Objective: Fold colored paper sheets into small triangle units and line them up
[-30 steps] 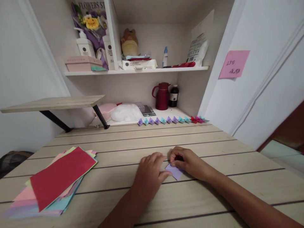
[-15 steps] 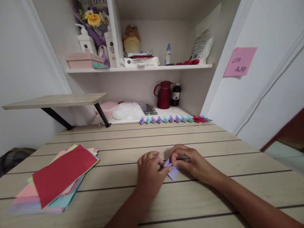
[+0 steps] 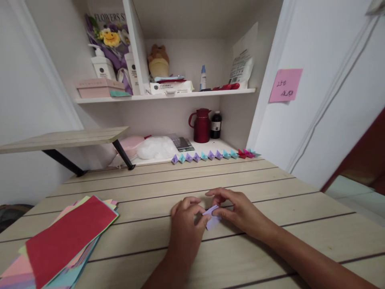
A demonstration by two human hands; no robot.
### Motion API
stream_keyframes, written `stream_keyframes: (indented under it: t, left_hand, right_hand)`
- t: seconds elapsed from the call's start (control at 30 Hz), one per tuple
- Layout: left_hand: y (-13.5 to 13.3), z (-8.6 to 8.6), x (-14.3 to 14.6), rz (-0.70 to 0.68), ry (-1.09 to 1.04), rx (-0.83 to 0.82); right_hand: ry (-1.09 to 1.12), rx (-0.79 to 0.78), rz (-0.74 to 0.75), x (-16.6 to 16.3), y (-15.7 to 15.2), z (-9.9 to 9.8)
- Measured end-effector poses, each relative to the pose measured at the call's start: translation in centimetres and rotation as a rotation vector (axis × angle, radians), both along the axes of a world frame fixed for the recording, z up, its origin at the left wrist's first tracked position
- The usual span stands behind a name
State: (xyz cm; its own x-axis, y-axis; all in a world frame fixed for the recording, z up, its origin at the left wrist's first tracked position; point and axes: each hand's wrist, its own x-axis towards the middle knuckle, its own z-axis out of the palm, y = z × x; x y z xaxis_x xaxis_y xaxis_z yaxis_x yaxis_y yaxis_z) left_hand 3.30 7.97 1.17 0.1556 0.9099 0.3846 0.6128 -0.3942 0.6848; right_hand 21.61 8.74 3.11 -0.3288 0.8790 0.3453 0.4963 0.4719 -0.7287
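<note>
Between my hands, just over the wooden tabletop (image 3: 144, 257), is a small folded piece of lilac origami paper (image 3: 213, 222). My left hand (image 3: 187, 222) pinches its left edge between thumb and finger. From the other side, my right hand (image 3: 236, 209) has its thumb on the upper right part of the paper, with the fingers curled above; they partly hide the folds. Along the back edge of the table runs a row of small folded paper pieces (image 3: 211, 155) in purple, light blue, red and pink.
A fanned stack of coloured paper sheets (image 3: 69, 241), red on top, lies at the left. Behind it stands a small raised wooden shelf (image 3: 66, 138) on black legs. The cabinet at the back holds a dark red jug (image 3: 201, 126), a dark bottle (image 3: 215, 125) and a white plastic bundle (image 3: 158, 147).
The camera view has shifted, so the scene sits lower and further left. My right fingers have lifted and straightened somewhat from the paper, while my left hand keeps its pinch.
</note>
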Motion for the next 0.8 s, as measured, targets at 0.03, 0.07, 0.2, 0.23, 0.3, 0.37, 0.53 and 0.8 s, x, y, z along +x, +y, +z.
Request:
stream_keyframes:
  t: [0.03, 0.07, 0.2, 0.23, 0.3, 0.37, 0.53, 0.8]
  left_hand:
    - [-0.1, 0.0, 0.0, 0.002, 0.017, 0.026]
    - [-0.1, 0.0, 0.0, 0.004, 0.032, 0.054]
    - [-0.2, 0.1, 0.2, -0.008, -0.001, 0.132]
    - [-0.1, 0.0, 0.2, -0.012, -0.055, 0.113]
    - [0.0, -0.2, 0.3, -0.029, -0.224, 0.007]
    - [0.2, -0.5, 0.5, -0.077, -0.422, -0.143]
    - [0.9, -1.3, 0.8, -0.161, -0.755, -0.288]
    - [1.4, -2.1, 1.3, -0.188, -0.700, -0.350]
  right_hand:
    - [-0.049, 0.022, -0.011, 0.0, 0.0, 0.1]
    - [-0.099, 0.049, -0.016, 0.0, 0.0, 0.2]
    - [-0.123, 0.073, -0.021, 0.1, -0.2, 0.6]
    - [-0.061, 0.032, -0.034, 0.0, -0.4, 0.6]
    - [0.105, -0.090, -0.043, -0.2, -0.5, 0.4]
    - [0.287, -0.217, -0.023, -0.5, -0.6, 0.1]
    - [0.660, -0.356, -0.056, -1.5, -0.1, -0.8]
    - [0.882, -0.406, -0.008, -2.3, -0.1, -1.3]
